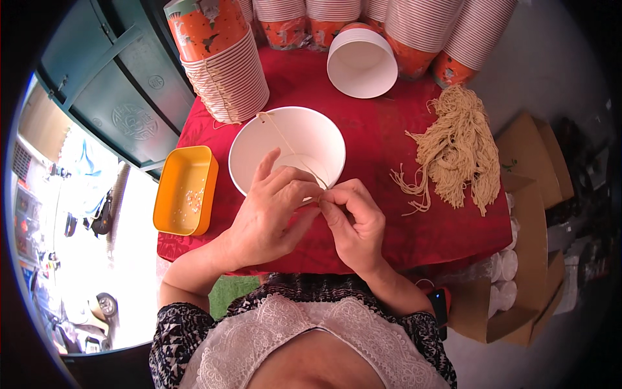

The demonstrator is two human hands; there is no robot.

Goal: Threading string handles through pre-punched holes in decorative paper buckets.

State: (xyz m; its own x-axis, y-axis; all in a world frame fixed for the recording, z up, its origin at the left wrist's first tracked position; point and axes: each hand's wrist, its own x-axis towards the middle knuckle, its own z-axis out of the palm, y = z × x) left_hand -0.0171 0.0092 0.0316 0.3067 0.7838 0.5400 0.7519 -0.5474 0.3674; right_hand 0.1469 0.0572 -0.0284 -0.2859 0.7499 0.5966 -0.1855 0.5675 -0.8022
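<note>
A white paper bucket (249,152) sits mouth up on the red cloth before me. A thin beige cord (283,137) runs from its far rim across the opening to my fingers. Over the near rim, my left hand (275,201) pinches the cord with thumb and forefinger, its little finger raised. Touching it, my right hand (354,220) pinches the same cord near its end. The fingertips meet, so the exact end of the cord is hidden. A yellow tray (210,188) with small pale beads (192,200) lies left of the bucket.
Stacked orange-and-white buckets (227,81) stand at the back left, with more stacks (421,29) along the far edge. One bucket (363,63) lies on its side. A heap of beige cords (457,149) rests at the right. Cardboard boxes (525,259) stand beside the table (414,233).
</note>
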